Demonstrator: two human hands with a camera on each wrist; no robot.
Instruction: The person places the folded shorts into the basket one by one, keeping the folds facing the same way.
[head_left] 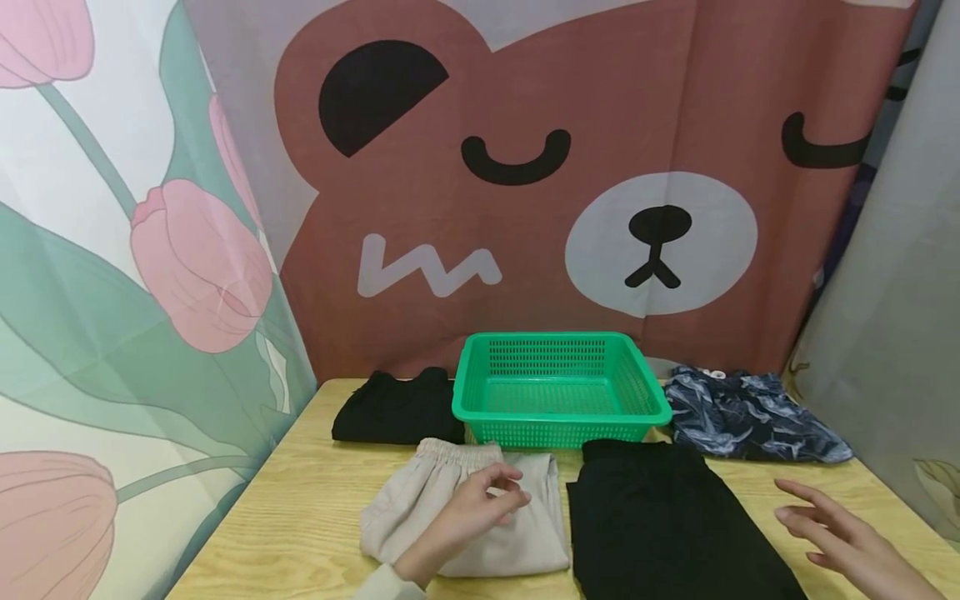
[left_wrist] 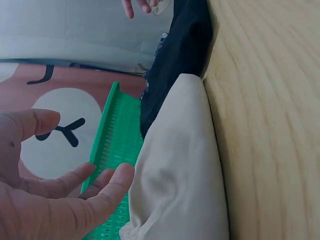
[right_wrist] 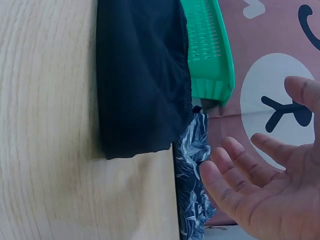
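My left hand (head_left: pixel 480 504) hovers over beige shorts (head_left: pixel 420 500) with a gathered waistband, its fingers loosely bent and nothing between them. In the left wrist view the thumb and fingers of that hand stand apart above the beige cloth (left_wrist: pixel 175 165). My right hand (head_left: pixel 832 529) is off the right side of a folded black garment (head_left: pixel 667 517), fingers spread and holding nothing. The right wrist view shows the black garment (right_wrist: pixel 142 80) lying flat on the wood, with a gathered edge toward the basket.
A green plastic basket (head_left: pixel 555 432) stands at the back of the wooden table (head_left: pixel 292 517). Left of it lies a folded black cloth (head_left: pixel 401 408); to its right, dark blue patterned shorts (head_left: pixel 750 417). Printed curtains (head_left: pixel 420 208) hang behind and at both sides.
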